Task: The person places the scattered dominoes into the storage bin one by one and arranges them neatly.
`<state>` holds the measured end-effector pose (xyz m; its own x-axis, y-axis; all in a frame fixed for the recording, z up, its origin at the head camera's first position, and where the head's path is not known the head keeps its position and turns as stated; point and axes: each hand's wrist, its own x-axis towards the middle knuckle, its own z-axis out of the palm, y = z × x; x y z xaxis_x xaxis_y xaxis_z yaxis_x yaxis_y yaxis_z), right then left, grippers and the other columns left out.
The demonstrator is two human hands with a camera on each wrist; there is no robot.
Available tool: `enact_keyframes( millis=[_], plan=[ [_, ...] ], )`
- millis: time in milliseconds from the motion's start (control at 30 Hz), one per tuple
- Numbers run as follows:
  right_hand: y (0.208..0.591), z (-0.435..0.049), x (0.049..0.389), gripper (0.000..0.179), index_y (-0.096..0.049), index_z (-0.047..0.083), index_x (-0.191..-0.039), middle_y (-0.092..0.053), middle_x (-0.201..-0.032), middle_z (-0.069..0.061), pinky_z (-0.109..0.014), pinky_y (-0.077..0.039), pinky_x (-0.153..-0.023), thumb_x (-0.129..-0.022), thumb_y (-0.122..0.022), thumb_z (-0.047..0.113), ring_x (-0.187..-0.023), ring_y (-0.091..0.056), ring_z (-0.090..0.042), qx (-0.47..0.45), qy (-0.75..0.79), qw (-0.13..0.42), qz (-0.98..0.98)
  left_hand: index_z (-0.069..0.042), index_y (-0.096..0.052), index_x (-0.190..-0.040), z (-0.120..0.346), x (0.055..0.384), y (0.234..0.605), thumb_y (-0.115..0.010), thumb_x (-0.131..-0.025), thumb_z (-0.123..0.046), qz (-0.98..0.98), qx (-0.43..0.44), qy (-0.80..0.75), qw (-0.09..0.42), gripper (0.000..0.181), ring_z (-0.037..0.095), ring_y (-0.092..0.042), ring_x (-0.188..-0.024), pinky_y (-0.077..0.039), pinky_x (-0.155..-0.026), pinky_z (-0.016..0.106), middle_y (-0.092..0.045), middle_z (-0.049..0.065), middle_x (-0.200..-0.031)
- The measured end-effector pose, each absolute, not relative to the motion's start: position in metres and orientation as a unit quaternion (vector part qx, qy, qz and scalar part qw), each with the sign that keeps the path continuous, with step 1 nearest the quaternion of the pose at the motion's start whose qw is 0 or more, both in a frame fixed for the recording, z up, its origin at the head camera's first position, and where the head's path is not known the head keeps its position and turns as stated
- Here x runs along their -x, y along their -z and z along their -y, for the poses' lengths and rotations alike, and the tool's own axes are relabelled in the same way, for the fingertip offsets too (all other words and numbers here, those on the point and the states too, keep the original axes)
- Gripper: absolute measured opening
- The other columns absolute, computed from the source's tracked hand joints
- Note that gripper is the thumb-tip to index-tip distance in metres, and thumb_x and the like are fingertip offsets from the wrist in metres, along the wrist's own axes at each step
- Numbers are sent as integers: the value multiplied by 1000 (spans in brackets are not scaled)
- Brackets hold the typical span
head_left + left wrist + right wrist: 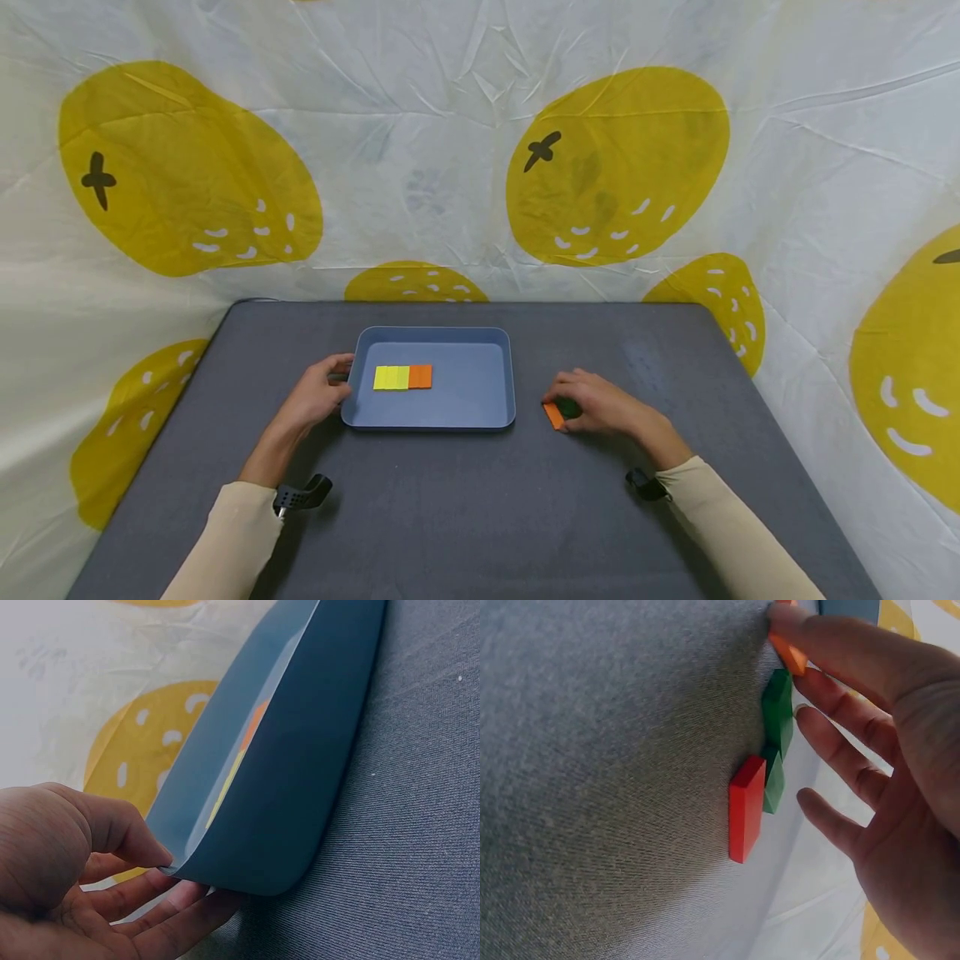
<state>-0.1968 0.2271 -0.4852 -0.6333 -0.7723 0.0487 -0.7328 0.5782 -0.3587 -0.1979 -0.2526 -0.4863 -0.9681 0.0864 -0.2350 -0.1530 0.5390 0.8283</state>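
- Head view: a shallow blue-grey rectangular tray [472, 383] lies on a dark grey cloth-covered table [450, 508]; in its left half, flat bright-yellow pieces [392, 377] and flat orange pieces [421, 377] form one row, edge to edge, yellow leftmost.
- The left hand [315, 393] pinches the tray's left rim, thumb on the edge and fingers against the outside, apparently to steady it.
- The right hand [594, 402] pinches a small flat orange block [553, 415] between thumb and forefinger, to the right of the tray; its other fingers are spread. Whether that block is off the cloth, I cannot tell.
- Under this hand, the right wrist view shows two dark-green blocks [778, 712] in line and a red rectangular block [747, 814] beside the nearer one.
- Judged from this, picking up the orange block is the step in hand.
- A clean lift would call for a firm pinch that leaves the adjoining green undisturbed.
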Motion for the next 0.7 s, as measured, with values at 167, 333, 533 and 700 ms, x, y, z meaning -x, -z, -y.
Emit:
enact_keyframes(
  millis=[167,333,533,700],
  plan=[
    [487,-225,198,40,-73,8,-116,-64,-107,-3,-41,-47,-83,-80,-85,23,-94,-54,-19,433,145,21,-889,-2,-35,-155,252,198,486,-52,-95,0,-870,22,-477,125,63,40,-56,-121,-54,-81,39,-45,26,-148],
    [486,-224,197,42,-73,8,-117,-64,-107,-3,-40,-47,-83,-81,-84,27,-94,-53,-18,426,132,13,-895,-1,-35,-155,252,198,486,-52,-95,1,-868,21,-480,125,63,40,-55,-121,-54,-80,39,-45,26,-147],
    [483,-223,198,40,-73,10,-116,-63,-107,-1,-40,-47,-83,-82,-84,27,-95,-53,-17,414,146,27,-898,-1,-35,-155,252,198,486,-52,-95,2,-869,19,-479,122,63,40,-56,-121,-54,-79,38,-45,27,-147],
    [479,-219,200,39,-72,12,-118,-63,-110,1,-41,-48,-86,-84,-82,29,-99,-54,-16,398,146,38,-905,-1,-36,-155,252,198,486,-52,-95,1,-870,24,-478,122,63,40,-55,-120,-54,-79,38,-45,27,-147]
  ],
)
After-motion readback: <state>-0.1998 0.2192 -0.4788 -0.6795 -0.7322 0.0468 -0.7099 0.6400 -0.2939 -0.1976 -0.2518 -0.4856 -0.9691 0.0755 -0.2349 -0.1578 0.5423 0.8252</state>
